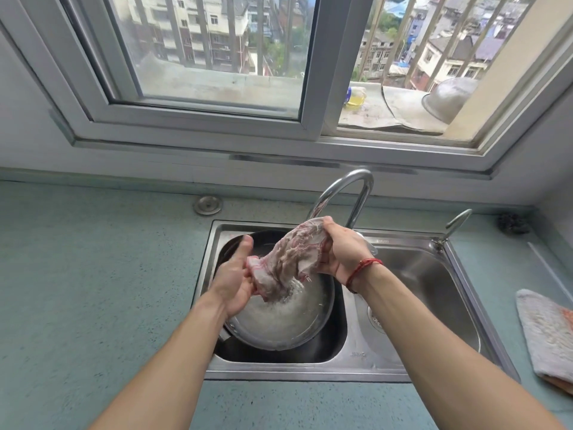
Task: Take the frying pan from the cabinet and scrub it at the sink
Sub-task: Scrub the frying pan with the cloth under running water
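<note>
A dark frying pan (297,324) lies in the left basin of the steel sink (279,372), holding foamy water. Above it both hands hold a wet pink-and-white dishcloth (288,259) stretched between them. My left hand (235,274) grips its lower end and my right hand (341,252), with a red string on the wrist, grips its upper end. Water runs from the curved tap (356,187) onto the cloth and drips into the pan. The pan's handle is hidden under my left forearm.
The right basin (418,290) has a drain strainer. A small second tap (452,225) stands at its back edge. A dark scourer (513,223) lies at the back right, and a grey folded cloth (548,333) on the blue-green counter (93,290) at right.
</note>
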Motion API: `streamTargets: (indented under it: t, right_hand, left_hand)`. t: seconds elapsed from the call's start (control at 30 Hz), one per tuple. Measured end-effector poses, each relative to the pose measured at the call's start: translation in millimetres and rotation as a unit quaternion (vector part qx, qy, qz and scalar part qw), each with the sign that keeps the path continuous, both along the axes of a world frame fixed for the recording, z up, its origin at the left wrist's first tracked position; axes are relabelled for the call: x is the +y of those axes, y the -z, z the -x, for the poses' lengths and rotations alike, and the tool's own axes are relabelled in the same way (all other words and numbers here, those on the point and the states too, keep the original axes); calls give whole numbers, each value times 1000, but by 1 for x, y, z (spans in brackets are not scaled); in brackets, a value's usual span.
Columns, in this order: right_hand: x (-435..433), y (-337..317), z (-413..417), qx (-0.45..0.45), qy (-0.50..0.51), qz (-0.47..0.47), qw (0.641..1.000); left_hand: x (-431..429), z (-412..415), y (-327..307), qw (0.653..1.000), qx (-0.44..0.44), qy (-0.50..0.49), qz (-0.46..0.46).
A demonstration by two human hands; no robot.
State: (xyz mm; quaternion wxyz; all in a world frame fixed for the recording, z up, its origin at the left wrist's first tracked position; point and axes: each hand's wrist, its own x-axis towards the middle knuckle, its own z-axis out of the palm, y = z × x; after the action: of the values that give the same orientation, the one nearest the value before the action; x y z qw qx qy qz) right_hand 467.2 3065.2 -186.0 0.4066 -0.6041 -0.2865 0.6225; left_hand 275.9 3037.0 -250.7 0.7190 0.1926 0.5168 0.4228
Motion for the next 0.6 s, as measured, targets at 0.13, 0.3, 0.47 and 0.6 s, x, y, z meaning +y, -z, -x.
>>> streamTargets:
  t: [0.13, 0.3, 0.47, 0.6]
  right_hand:
    - [7, -5, -8, -44, -15, -27, 999]
    - [6, 3, -31, -110, -46, -10, 993]
    - [1, 24, -12, -52, -93, 33, 994]
    - [-5, 29, 16, 36, -142, 41, 988]
  left_hand:
    - [-2, 2, 11, 981, 181, 73, -19]
    - [3, 19, 6, 963, 267, -17, -36]
    - [7, -5, -20, 955, 257, -25, -144]
    - [-2, -29, -41, 946, 232, 55, -221]
